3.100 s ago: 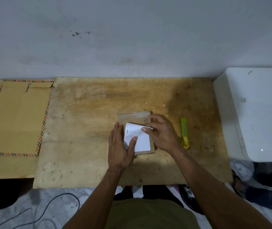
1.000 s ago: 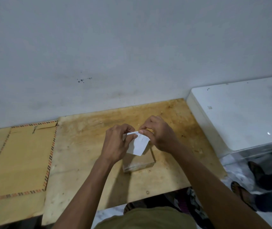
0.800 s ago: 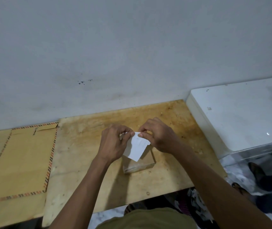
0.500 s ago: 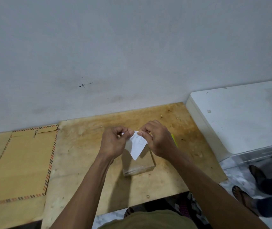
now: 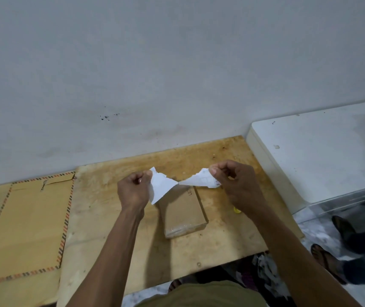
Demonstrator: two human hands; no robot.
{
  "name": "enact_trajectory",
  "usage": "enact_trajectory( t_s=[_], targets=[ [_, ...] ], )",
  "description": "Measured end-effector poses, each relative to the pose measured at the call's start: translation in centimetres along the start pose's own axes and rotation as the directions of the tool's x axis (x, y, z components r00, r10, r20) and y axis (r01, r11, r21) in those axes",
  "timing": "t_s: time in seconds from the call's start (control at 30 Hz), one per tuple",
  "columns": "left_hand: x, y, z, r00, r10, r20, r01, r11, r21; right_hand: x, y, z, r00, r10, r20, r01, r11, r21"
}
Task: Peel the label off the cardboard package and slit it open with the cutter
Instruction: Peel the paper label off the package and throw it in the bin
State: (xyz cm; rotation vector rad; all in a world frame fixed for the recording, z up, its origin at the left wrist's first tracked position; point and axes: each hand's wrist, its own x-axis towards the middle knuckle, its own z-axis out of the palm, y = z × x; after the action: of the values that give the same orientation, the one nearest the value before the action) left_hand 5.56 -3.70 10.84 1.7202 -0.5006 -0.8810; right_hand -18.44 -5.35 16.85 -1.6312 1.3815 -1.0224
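Label (image 5: 164, 187) is off the package, torn almost in two and held up in the air between both hands. Left hand (image 5: 134, 191) is curled, pinching the left piece between thumb and fingers. Right hand (image 5: 237, 185) is curled too, pinching the right piece (image 5: 201, 180) at its right end. The two pieces meet at a thin point midway between the hands; can't tell if they are joined there.

Cardboard package (image 5: 182, 210) lies flat on the wooden board (image 5: 110, 218), below and just nearer than the label, between the two wrists, touched by neither hand. Its top is bare brown with some print at the far edge. Cutter (image 5: 236, 209): only a small yellow bit shows under the right wrist, right of the package, on the board.

No containers seen. A flat brown envelope with striped border (image 5: 28, 224) lies well left of the package. White box-like surface (image 5: 319, 156) butts the board's right edge. Wall runs along the far edge. Bare board lies left and near of the package.
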Motion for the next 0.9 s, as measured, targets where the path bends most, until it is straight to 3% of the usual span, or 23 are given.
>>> enact_trajectory(
  t_s=[0.1, 0.23, 0.33, 0.43, 0.53, 0.73, 0.9],
  targets=[
    [-0.3, 0.0, 0.9, 0.997, -0.009, -0.071, 0.007, 1.0, -0.025, -0.7, -2.3, -0.3, 0.998, -0.013, 0.066, 0.004, 0.99, 0.138],
    [-0.7, 0.3, 1.6, 0.991, -0.043, -0.125, 0.038, 0.998, -0.047, -1.5, -4.6, -1.1, 0.998, -0.068, 0.015, 0.059, 0.942, 0.33],
    [-1.4, 1.2, 1.9, 0.996, -0.088, 0.035, 0.092, 0.987, -0.135, -0.5, -4.4, -0.4, 0.998, -0.069, 0.004, 0.068, 0.991, 0.119],
    [-3.4, 2.7, 2.7, 0.95, -0.157, 0.269, 0.216, 0.954, -0.206, 0.7, -2.1, 1.7, 0.997, -0.073, -0.023, 0.07, 0.989, -0.128],
    [-4.4, 3.2, 2.9, 0.886, -0.188, 0.424, 0.306, 0.924, -0.231, 1.0, -0.5, 2.8, 0.994, -0.096, -0.049, 0.086, 0.981, -0.176],
    [-5.0, 2.9, 2.8, 0.872, -0.163, 0.461, 0.295, 0.928, -0.229, 0.8, 0.0, 3.0, 0.987, -0.147, -0.062, 0.132, 0.971, -0.2],
    [-5.9, 3.1, 2.7, 0.893, -0.057, 0.446, 0.147, 0.975, -0.169, 0.2, 0.1, 2.7, 0.987, -0.141, -0.084, 0.118, 0.965, -0.235]
  ],
)
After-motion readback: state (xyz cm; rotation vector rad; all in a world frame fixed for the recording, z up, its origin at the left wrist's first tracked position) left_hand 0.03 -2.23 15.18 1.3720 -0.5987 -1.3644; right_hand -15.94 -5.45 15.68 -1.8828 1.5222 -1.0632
